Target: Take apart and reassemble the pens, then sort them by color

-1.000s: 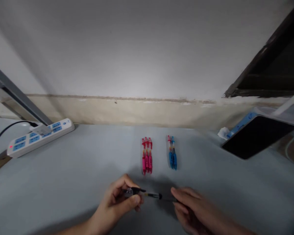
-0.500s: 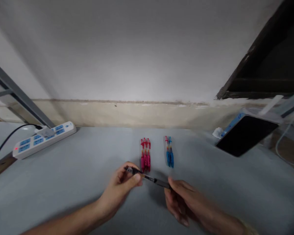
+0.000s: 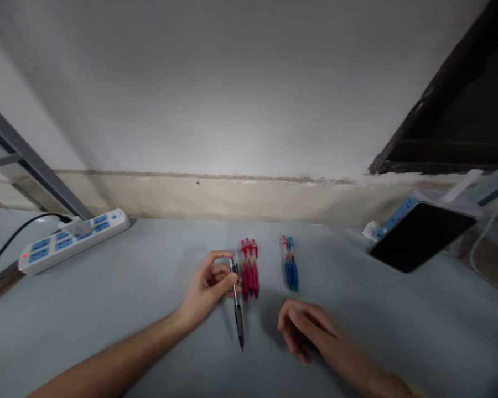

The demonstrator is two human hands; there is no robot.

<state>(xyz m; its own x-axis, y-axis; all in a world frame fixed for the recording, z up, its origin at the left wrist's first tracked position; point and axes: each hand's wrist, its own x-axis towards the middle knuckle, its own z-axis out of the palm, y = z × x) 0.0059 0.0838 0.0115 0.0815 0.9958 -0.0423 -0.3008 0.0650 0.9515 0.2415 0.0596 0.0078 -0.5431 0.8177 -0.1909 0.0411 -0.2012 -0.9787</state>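
A black retractable ballpoint pen (image 3: 238, 315) is pinched in my left hand (image 3: 205, 287), thumb on its upper barrel and index finger at its button end. The pen slants toward me, tip down, above the table. Right behind it lie several pink pens (image 3: 249, 275) side by side, their tops pointing away from me. My right hand (image 3: 309, 329) hovers to the right of the black pen, apart from it, with fingers curled in and thumb against the index finger; nothing shows in it. Beyond it lie two blue pens (image 3: 291, 275), the left one with a pink top.
A white power strip (image 3: 72, 243) with a black plug and cable lies at the left. A dark-screened tablet or phone (image 3: 423, 236) leans on a stand at the right, near a crumpled white tissue (image 3: 372, 230). The wall (image 3: 232, 199) closes off the grey table's (image 3: 166, 249) far edge.
My right hand has let go of the black pen's lower end. The pen has swung from nearly level to pointing toward me, held by my left hand alone. The view shifted slightly.
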